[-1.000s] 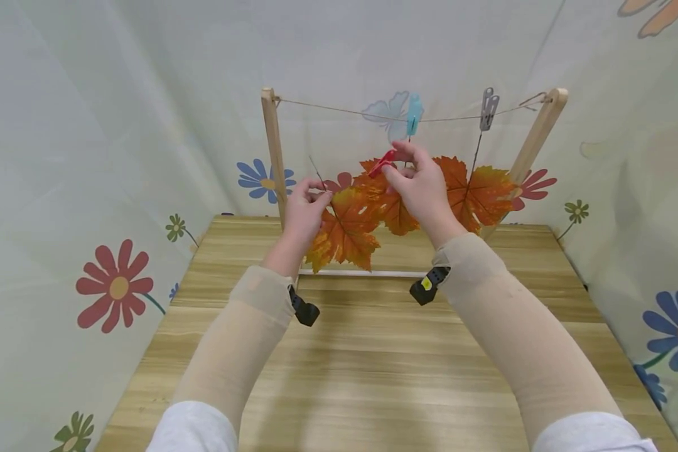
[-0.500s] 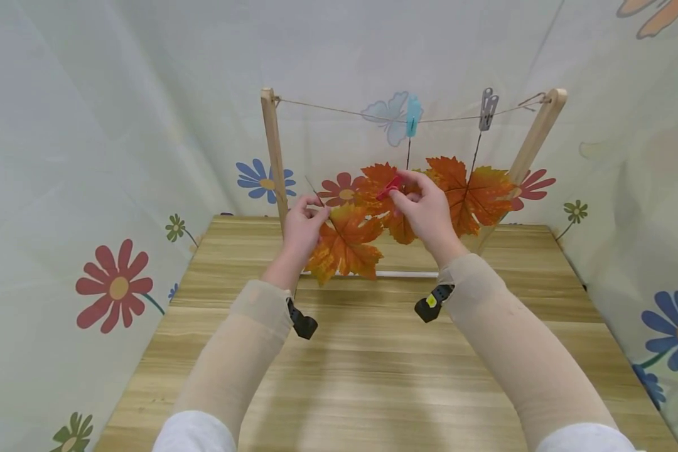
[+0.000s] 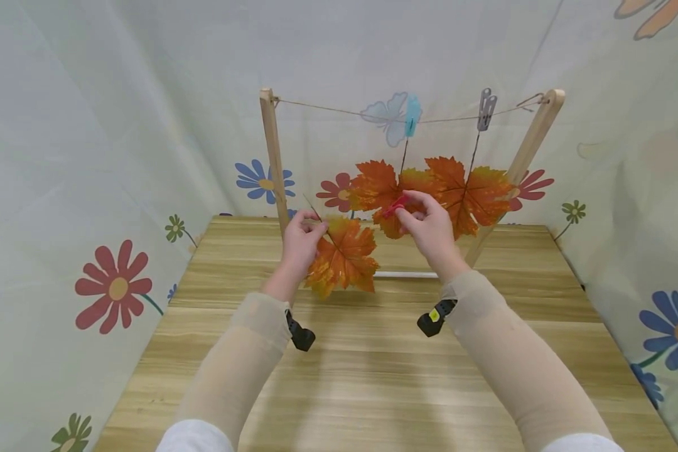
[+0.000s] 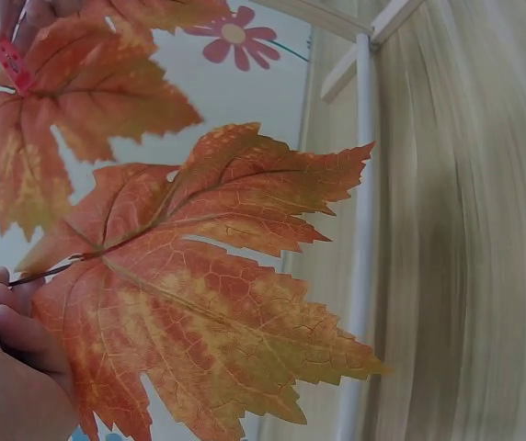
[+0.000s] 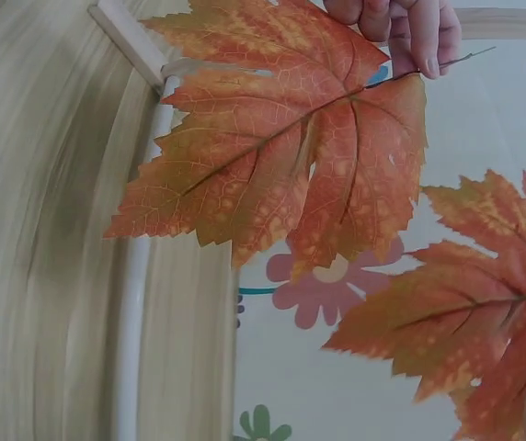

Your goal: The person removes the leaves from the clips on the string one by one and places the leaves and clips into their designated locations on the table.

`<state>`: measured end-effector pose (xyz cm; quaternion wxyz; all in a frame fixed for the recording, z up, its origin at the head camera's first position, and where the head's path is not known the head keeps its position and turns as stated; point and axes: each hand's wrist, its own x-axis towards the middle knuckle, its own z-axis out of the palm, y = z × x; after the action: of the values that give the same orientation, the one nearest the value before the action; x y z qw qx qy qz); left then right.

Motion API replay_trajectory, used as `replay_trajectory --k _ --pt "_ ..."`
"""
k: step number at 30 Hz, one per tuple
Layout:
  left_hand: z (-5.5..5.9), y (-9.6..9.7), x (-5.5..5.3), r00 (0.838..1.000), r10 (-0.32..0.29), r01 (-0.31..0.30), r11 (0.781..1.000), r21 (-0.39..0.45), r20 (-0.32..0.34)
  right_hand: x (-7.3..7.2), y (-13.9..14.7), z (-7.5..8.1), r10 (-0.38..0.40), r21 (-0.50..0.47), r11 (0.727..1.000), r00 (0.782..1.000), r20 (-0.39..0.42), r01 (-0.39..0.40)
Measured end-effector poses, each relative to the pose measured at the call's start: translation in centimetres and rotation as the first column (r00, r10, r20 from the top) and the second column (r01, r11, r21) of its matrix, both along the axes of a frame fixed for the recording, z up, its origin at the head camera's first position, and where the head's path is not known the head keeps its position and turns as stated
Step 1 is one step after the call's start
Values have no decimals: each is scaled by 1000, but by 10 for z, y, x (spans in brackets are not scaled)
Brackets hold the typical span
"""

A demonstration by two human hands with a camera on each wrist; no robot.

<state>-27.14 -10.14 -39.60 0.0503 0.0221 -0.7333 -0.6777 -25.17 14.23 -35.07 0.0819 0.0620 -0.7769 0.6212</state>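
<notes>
My left hand (image 3: 302, 242) pinches the thin stem of an orange artificial maple leaf (image 3: 343, 254), which hangs below and right of the fingers. Between thumb and fingertips, my right hand (image 3: 429, 226) holds a red clothespin (image 3: 395, 206), in front of a second leaf (image 3: 373, 185). That leaf hangs by its stem from a light blue clothespin (image 3: 412, 116) on the string. A grey clothespin (image 3: 487, 110) on the string bears a third leaf (image 3: 480, 194) at the right. In the left wrist view the red clothespin (image 4: 10, 64) overlaps the second leaf.
A twine string (image 3: 328, 108) runs between two wooden posts, the left post (image 3: 272, 138) and the right post (image 3: 542, 132). A white rod (image 3: 407, 274) joins them low down. The frame stands on a wood-grain table (image 3: 361, 376) before a flowered curtain (image 3: 175, 113).
Both hands have moved down, the left with its leaf and the right with the red clothespin. The right hand also shifted slightly right, uncovering the second leaf's stem.
</notes>
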Motion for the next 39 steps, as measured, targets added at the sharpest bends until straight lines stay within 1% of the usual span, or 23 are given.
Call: replay_trajectory --k 8,13,21,24,29,34,39 --pt "-15 -2 4 999 0 -1 1000 18 51 3 8 -20 -11 -47 999 1000 29 13" --pt "-22 -2 5 998 8 -10 999 30 60 4 13 -32 -36 -52 998 999 32 37" --pt "-35 -3 6 996 16 -20 999 48 85 6 21 -51 -38 -86 995 999 25 40" --pt "-38 -3 7 995 19 -23 999 44 97 7 24 -56 -45 -87 995 999 27 47" --pt "-42 -4 8 993 12 -19 998 57 113 9 27 -63 -61 -86 994 996 58 66" --pt "-48 -6 9 994 2 -8 999 50 110 11 30 -68 -68 -87 993 995 75 75" --pt "-54 -7 10 994 6 -11 999 46 110 13 34 -75 -67 -97 992 993 100 76"
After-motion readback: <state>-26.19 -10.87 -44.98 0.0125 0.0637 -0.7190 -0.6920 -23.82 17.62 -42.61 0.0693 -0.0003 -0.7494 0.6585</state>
